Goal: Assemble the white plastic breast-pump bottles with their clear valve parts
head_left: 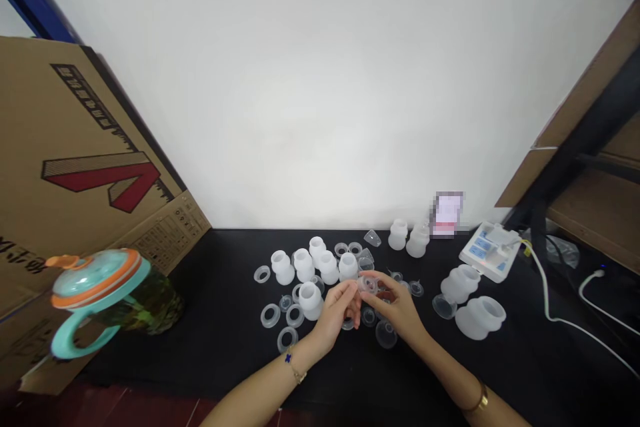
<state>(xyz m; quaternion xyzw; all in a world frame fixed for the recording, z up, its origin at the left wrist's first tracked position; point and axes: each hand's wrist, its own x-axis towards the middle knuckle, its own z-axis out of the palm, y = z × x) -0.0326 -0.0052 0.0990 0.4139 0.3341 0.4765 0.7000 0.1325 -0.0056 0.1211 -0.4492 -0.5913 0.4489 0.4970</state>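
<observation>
Both my hands meet over the middle of a black table [220, 347]. My left hand [336, 315] and my right hand [398, 310] pinch one small clear plastic part [369, 284] between their fingertips. Around them lie several translucent white plastic cups [305, 264], flat clear rings [271, 315] and small clear caps [386, 334]. A bracelet sits on each wrist.
A large cardboard box [75, 167] leans at the left, with a teal and orange lidded mug [107, 293] in front of it. Two bigger translucent cups [480, 317] lie at the right beside a white device [490, 250] with white cables [555, 317]. A white wall stands behind the table.
</observation>
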